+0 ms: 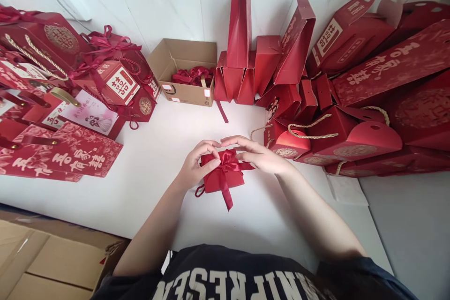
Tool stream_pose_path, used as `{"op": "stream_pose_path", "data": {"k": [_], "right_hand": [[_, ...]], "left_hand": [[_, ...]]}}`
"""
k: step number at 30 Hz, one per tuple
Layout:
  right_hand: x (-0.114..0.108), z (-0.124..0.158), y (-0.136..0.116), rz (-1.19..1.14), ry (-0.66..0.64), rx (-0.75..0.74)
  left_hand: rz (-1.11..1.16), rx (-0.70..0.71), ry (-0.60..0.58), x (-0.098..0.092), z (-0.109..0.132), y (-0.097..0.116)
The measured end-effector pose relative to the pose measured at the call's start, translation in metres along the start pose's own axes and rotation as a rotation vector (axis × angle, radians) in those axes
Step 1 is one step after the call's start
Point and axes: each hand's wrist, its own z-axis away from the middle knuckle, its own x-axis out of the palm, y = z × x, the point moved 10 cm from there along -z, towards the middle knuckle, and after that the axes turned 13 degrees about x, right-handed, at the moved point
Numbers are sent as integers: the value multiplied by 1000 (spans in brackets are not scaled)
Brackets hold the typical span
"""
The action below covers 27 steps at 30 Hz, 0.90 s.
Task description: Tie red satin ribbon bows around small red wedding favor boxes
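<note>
A small red gift box (213, 182) sits on the white table in front of me, with a dark red satin ribbon bow (229, 161) tied on top. One ribbon tail hangs down over its near side, and a cord loop (199, 191) sticks out at its lower left. My left hand (198, 164) is at the left of the bow, its thumb and curled fingers closed on the bow's left loop. Over the right side, my right hand (260, 154) reaches with fingers stretched out, touching the ribbon; its thumb is partly hidden.
Finished red gift boxes with bows (121, 84) and red gift bags (84, 150) crowd the left. An open cardboard box (186, 96) with red ribbons stands at the back. Red box shells (239, 33) and rope-handled boxes (351, 131) pile up right. Cartons (59, 262) lie lower left.
</note>
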Motion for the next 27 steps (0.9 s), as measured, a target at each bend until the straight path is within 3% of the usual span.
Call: {"op": "stream_pose_path", "data": {"k": [4, 9, 17, 22, 27], "right_hand": [[3, -2, -3, 36, 33, -38], [-1, 1, -12, 222, 204, -95], [4, 12, -20, 859, 543, -85], [5, 21, -15, 904, 684, -56], [4, 23, -9, 836, 723, 21]], "left_hand": [[-232, -3, 17, -2, 0, 10], [-271, -22, -4, -1, 2, 6], [-270, -51, -17, -1, 3, 3], [-238, -80, -62, 3, 2, 1], [-236, -77, -89, 6, 0, -1]]}}
